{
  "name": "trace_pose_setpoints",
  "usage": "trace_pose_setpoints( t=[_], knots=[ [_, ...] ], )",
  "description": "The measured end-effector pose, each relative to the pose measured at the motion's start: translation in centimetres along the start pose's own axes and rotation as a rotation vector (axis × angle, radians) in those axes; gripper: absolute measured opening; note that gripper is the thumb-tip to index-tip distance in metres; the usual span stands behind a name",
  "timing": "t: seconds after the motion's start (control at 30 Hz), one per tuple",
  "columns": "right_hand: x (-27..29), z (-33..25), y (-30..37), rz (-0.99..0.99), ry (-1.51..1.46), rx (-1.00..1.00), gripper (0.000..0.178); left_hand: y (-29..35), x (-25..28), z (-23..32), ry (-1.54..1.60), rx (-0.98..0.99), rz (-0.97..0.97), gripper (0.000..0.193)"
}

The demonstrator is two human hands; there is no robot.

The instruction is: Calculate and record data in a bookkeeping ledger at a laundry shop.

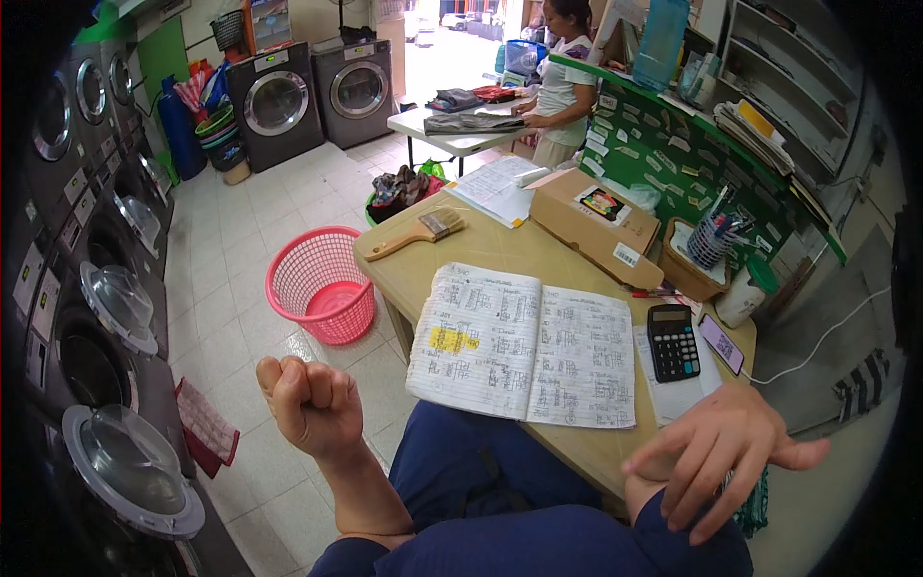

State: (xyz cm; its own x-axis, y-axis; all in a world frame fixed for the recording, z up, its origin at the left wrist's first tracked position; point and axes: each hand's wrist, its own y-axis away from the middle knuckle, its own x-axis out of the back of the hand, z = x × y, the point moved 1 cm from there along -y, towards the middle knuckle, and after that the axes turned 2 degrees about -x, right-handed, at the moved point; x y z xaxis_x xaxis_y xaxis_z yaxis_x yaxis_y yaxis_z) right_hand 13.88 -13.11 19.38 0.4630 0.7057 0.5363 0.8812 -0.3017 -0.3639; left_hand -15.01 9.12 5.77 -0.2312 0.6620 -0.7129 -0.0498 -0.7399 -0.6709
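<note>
On my feed: left hand (pixel 312 409) balled into a fist; right hand (pixel 726 442) open, fingers spread. Ruled paper notebook (pixel 524 351) lies open beyond them on smooth tan table (pixel 490 245). Outward: pink perforated plastic basket (pixel 348 322) on glossy tiled floor (pixel 236 221); dark round-doored machines (pixel 276 103).

My left hand (pixel 312 409) makes a fist, forearm (pixel 354 486) below it; my right hand (pixel 719 438) spreads 4 fingers (pixel 729 495), thumb (pixel 803 453) apart.
</note>
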Motion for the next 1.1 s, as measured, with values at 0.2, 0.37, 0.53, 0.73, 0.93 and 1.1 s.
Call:
trace_pose_setpoints(
  t=[0.2,0.37,0.53,0.73,0.93,1.1],
  knots=[
    [0.0,-0.7,-0.2,0.086,0.097,0.022,0.115,0.3,-0.4,-0.2,0.020,-0.014,0.045,0.039],
    [0.0,-0.9,-0.1,0.150,0.095,0.087,0.107,0.4,-0.6,-0.2,0.036,0.000,0.056,0.039],
    [0.2,-0.6,-0.5,0.138,0.065,0.099,0.105,0.5,-0.3,0.3,0.019,-0.008,0.070,0.040],
    [0.0,0.0,-0.9,0.175,0.049,0.104,0.104,0.5,0.4,0.6,0.022,-0.022,0.089,0.040],
    [1.1,0.2,0.5,0.066,0.001,0.026,0.098,0.3,0.3,0.3,0.022,-0.008,0.108,0.041],
    [0.6,1.0,-0.4,0.251,0.126,0.025,0.070,0.3,0.0,0.2,0.001,0.004,0.121,0.040]
  ],
)
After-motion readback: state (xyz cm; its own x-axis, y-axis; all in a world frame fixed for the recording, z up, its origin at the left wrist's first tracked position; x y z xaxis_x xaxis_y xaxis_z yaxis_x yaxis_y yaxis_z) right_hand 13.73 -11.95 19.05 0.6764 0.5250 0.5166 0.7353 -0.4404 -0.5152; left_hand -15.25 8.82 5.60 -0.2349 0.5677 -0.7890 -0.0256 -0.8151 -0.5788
